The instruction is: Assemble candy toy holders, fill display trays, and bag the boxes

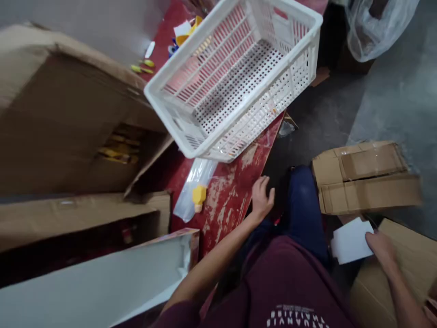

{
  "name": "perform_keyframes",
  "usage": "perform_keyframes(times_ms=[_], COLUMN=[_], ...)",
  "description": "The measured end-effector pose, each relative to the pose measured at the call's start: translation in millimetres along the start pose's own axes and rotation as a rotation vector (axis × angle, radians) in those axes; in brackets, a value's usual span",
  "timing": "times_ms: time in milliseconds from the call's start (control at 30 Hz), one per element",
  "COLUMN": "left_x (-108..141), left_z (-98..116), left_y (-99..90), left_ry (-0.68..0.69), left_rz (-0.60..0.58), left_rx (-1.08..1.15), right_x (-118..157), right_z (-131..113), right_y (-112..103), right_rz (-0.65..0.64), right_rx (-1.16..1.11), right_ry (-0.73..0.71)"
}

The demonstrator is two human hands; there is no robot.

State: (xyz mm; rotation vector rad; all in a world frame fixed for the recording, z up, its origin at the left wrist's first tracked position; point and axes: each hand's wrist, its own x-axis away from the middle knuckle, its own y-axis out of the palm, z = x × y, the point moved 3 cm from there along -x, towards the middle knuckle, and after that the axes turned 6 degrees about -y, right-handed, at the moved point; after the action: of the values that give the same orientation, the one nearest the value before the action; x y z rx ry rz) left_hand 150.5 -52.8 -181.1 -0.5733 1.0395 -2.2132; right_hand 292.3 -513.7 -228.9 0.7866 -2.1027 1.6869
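Note:
My left hand [262,199] rests near the edge of the worn red table [223,209], fingers apart and holding nothing. On the right, my right hand [380,246] grips white cards [351,241] by their edge, above the cardboard boxes. A yellow piece [199,195] lies on a clear plastic bag [191,200] on the table, left of my left hand. A white perforated basket [235,86] stands on the table ahead, with nothing visible inside.
A large open carton [68,123] at the left holds yellow items [121,146]. A long white-lined box [102,282] lies nearer. At the right are a cardboard box [368,177] and clear plastic [378,27]. Yellow-handled snips [143,67] lie behind the basket.

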Motion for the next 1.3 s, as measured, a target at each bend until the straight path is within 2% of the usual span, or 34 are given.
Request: perform_keyframes(times_ms=[33,100,167,200,233,267,333,433,500,533,600,633,700,767,867,967,1033,1067,1133,1233,1300], left_x=[14.7,47.2,76.8,86.9,93.0,95.5,94.9,97.6,105.4,110.0,118.6,122.0,126.2,127.7,126.4,120.6,115.1,111.9,106.2,104.5,107.2], left_z=[15.3,43.6,67.3,76.0,81.2,82.2,71.2,34.5,9.9,0.0,-13.8,-17.9,-22.7,-25.6,-24.2,-18.7,-16.5,-15.6,-12.9,-5.9,-1.5], left_y=[1.0,2.5,-6.0,-15.9,-29.2,-45.0,-80.0,-128.1,-150.4,-158.0,-166.3,-167.6,-167.3,-166.5,-166.5,-165.7,-165.5,-165.4,-164.9,-164.4,-164.4], left_ry=[-0.073,-0.299,-0.529,-0.600,-0.627,-0.617,-0.552,-0.511,-0.486,-0.462,-0.406,-0.377,-0.330,-0.327,-0.342,-0.373,-0.417,-0.427,-0.416,-0.372,-0.346], left_rz=[-0.085,-0.394,-0.710,-0.819,-0.870,-0.859,-0.684,-0.302,-0.114,-0.048,0.023,0.038,0.086,0.221,0.446,0.507,0.458,0.392,0.184,-0.195,-0.350], left_rx=[0.156,0.502,0.864,1.032,1.179,1.294,1.407,1.419,1.417,1.411,1.382,1.359,1.282,1.144,0.954,0.922,0.964,1.017,1.182,1.436,1.508], right_x=[17.1,57.6,103.4,125.5,145.3,162.1,184.6,192.0,183.2,175.5,157.8,150.1,140.6,139.3,146.0,156.5,162.7,165.0,168.4,171.4,170.7], right_z=[-8.9,-44.2,-100.7,-132.2,-163.8,-193.8,-243.6,-293.6,-318.7,-330.8,-354.0,-365.9,-390.4,-410.6,-426.4,-428.8,-426.4,-425.1,-423.8,-423.7,-423.4], right_y=[-20.6,-62.4,-94.7,-102.5,-103.7,-99.0,-78.7,-47.6,-42.3,-44.9,-52.8,-54.3,-50.1,-41.6,-25.3,-9.8,-5.1,-4.0,-2.6,-1.3,-0.4], right_rz=[0.024,0.165,0.433,0.548,0.628,0.669,0.646,0.395,0.285,0.300,0.348,0.311,0.149,0.087,0.178,0.175,0.130,0.072,-0.133,-0.477,-0.578], right_rx=[0.037,0.078,0.035,0.020,0.041,0.074,0.151,0.147,-0.014,-0.132,-0.401,-0.518,-0.689,-0.779,-0.829,-0.891,-0.937,-0.972,-1.062,-1.171,-1.187], right_ry=[-0.021,-0.164,-0.475,-0.649,-0.827,-1.007,-1.300,-1.538,-1.511,-1.423,-1.153,-1.022,-0.856,-0.794,-0.766,-0.723,-0.688,-0.672,-0.636,-0.563,-0.525])
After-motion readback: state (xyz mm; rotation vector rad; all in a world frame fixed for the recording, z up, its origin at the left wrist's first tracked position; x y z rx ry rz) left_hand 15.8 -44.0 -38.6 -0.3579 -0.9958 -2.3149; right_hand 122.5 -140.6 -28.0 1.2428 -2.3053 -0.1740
